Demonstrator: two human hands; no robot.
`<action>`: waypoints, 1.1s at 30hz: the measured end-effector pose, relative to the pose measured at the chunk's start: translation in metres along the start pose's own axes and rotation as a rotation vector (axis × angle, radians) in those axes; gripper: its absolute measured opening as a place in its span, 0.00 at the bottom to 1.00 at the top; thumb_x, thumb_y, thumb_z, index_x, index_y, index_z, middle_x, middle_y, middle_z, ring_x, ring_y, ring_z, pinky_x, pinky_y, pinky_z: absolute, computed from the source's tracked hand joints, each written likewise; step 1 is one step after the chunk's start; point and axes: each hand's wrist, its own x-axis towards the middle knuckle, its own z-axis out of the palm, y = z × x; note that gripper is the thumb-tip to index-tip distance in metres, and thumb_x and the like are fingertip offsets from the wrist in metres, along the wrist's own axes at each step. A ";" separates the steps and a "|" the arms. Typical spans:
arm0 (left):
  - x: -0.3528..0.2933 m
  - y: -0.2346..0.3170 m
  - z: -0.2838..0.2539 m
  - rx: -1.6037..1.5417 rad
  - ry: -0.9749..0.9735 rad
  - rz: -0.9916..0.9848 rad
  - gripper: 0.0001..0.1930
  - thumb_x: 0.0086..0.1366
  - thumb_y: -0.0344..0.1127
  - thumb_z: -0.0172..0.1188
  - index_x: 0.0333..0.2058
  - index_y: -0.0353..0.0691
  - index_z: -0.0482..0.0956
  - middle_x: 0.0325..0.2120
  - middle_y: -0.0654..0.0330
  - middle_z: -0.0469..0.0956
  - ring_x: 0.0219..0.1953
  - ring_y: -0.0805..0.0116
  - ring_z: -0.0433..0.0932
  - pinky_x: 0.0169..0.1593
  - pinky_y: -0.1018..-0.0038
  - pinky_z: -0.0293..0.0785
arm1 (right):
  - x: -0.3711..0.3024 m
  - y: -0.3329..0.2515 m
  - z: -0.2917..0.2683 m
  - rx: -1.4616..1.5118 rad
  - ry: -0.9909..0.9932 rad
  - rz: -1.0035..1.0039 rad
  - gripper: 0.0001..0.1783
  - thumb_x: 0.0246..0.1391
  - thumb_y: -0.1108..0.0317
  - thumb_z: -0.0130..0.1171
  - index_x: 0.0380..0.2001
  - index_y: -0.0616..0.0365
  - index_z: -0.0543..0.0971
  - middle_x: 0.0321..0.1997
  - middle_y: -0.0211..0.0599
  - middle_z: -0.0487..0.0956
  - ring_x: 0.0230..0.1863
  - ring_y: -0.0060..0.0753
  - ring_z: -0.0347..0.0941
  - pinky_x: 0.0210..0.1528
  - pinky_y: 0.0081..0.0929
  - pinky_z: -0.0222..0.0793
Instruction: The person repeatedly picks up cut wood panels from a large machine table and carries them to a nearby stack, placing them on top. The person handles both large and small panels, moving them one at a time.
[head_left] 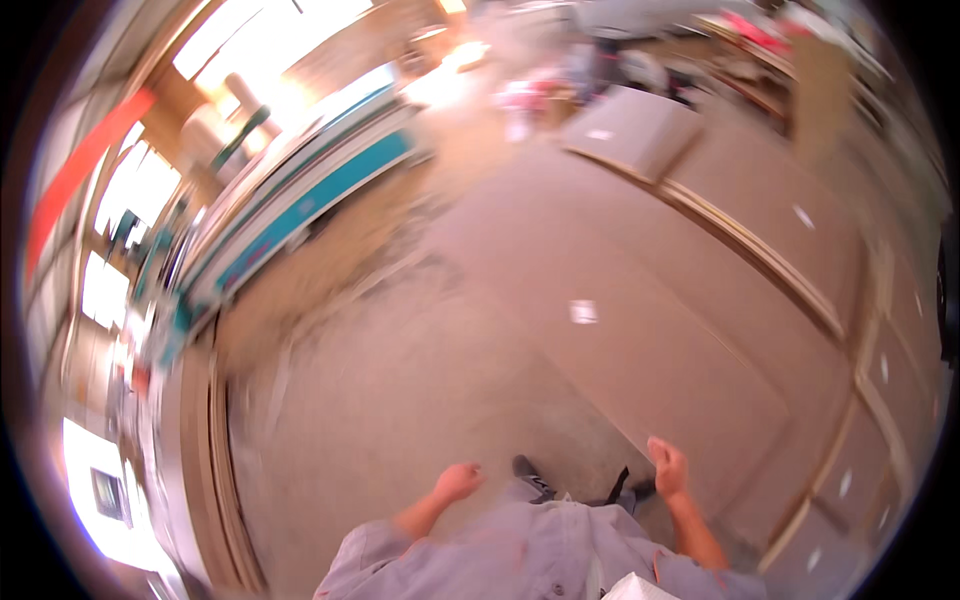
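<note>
My left hand (460, 482) hangs over the concrete floor in front of my body, touching nothing I can see. Motion smears its fingers, which look loosely curled. Further right, my right hand (669, 467) is at the near left edge of a large brown board (640, 345). Its fingers are partly stretched, and nothing shows in them. Whether it touches the board or only passes above it, I cannot tell. A small white label (583, 312) lies on the board's face.
More brown panels (765, 215) lie stacked on the right, several with white labels. A long white and teal machine (310, 205) stands at the far left. Board edges (215, 470) line the left side. Concrete floor (350, 420) spreads between, and my shoe (533, 475) is on it.
</note>
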 end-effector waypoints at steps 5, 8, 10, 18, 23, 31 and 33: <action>-0.044 -0.169 0.028 -0.124 0.021 -0.234 0.23 0.56 0.51 0.54 0.44 0.42 0.77 0.40 0.51 0.79 0.43 0.51 0.76 0.46 0.60 0.72 | 0.040 -0.054 0.177 -0.123 -0.492 -0.147 0.16 0.58 0.62 0.52 0.36 0.64 0.81 0.36 0.41 0.82 0.40 0.29 0.77 0.45 0.24 0.70; -0.062 -0.220 0.007 -0.292 -0.013 -0.416 0.23 0.56 0.51 0.54 0.46 0.43 0.77 0.45 0.49 0.76 0.49 0.51 0.74 0.50 0.58 0.70 | 0.053 -0.102 0.270 -0.097 -0.640 -0.105 0.16 0.58 0.62 0.51 0.36 0.64 0.81 0.36 0.40 0.82 0.40 0.27 0.76 0.45 0.23 0.70; -0.066 -0.252 0.011 -0.393 -0.014 -0.554 0.23 0.56 0.51 0.53 0.45 0.42 0.77 0.45 0.50 0.76 0.50 0.51 0.73 0.51 0.58 0.69 | 0.056 -0.121 0.324 -0.130 -0.766 -0.115 0.16 0.56 0.59 0.52 0.36 0.61 0.82 0.37 0.41 0.82 0.40 0.30 0.77 0.43 0.23 0.69; 0.020 -0.284 -0.018 -0.567 0.151 -0.515 0.24 0.55 0.52 0.54 0.43 0.40 0.78 0.40 0.53 0.79 0.45 0.54 0.76 0.47 0.63 0.72 | 0.142 -0.130 0.473 -0.318 -1.071 -0.023 0.17 0.57 0.61 0.52 0.37 0.65 0.81 0.35 0.38 0.82 0.38 0.25 0.76 0.44 0.22 0.70; 0.063 -0.313 -0.087 -0.609 0.132 -0.533 0.23 0.55 0.52 0.54 0.39 0.39 0.78 0.38 0.52 0.79 0.42 0.55 0.76 0.45 0.64 0.72 | 0.208 -0.137 0.607 -0.230 -1.198 0.038 0.16 0.56 0.63 0.53 0.37 0.66 0.80 0.34 0.38 0.82 0.36 0.23 0.75 0.42 0.22 0.70; 0.089 -0.366 -0.259 -1.090 0.474 -0.780 0.18 0.56 0.48 0.56 0.34 0.38 0.80 0.29 0.55 0.80 0.32 0.65 0.78 0.40 0.71 0.73 | 0.331 -0.256 0.815 -0.308 -1.250 -0.226 0.16 0.53 0.64 0.57 0.40 0.64 0.80 0.34 0.34 0.82 0.36 0.22 0.74 0.40 0.21 0.69; 0.121 -0.404 -0.245 -1.154 0.462 -0.876 0.18 0.56 0.48 0.56 0.33 0.37 0.81 0.30 0.54 0.80 0.34 0.63 0.78 0.41 0.71 0.73 | 0.366 -0.279 0.875 -0.302 -1.257 -0.275 0.15 0.52 0.64 0.58 0.39 0.64 0.80 0.33 0.32 0.81 0.35 0.20 0.74 0.40 0.20 0.69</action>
